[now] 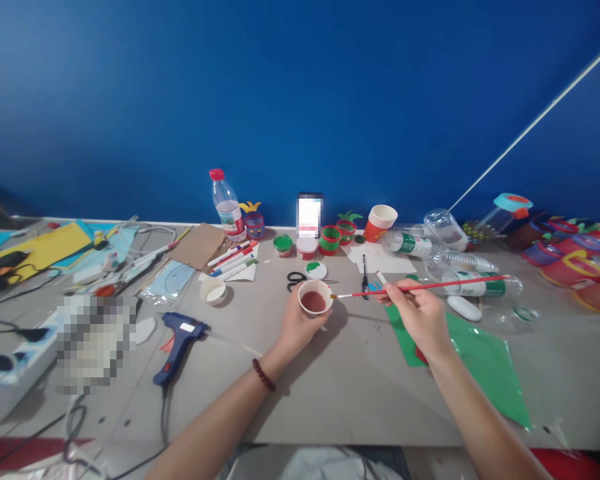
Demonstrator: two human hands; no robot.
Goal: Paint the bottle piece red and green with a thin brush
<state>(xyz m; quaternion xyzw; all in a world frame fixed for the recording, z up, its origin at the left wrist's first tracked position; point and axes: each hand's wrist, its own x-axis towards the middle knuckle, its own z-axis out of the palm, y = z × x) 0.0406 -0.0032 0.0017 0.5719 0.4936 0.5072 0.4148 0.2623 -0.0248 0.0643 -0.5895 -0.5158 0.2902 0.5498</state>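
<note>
My left hand [300,320] is closed around a white paper cup [315,283] of reddish-brown liquid. In the fingers of my right hand [420,310] is a thin red paintbrush [460,283], held nearly level. Its bristles point left and are by the cup's right rim; whether they touch it I cannot tell. A small whitish tip shows by my right fingertips, too small to name. Behind the cup are black-handled scissors [295,279], partly hidden, and a white lid with green paint [315,270]. A black pen [365,277] lies behind the brush.
To the left lie a blue glue gun [180,343], a small cup [213,291] and several markers [235,259]. Paint jars [283,245], a phone [310,217] and stacked paper cups [381,223] line the wall. Plastic bottles [475,283] and green sheets [485,370] occupy the right.
</note>
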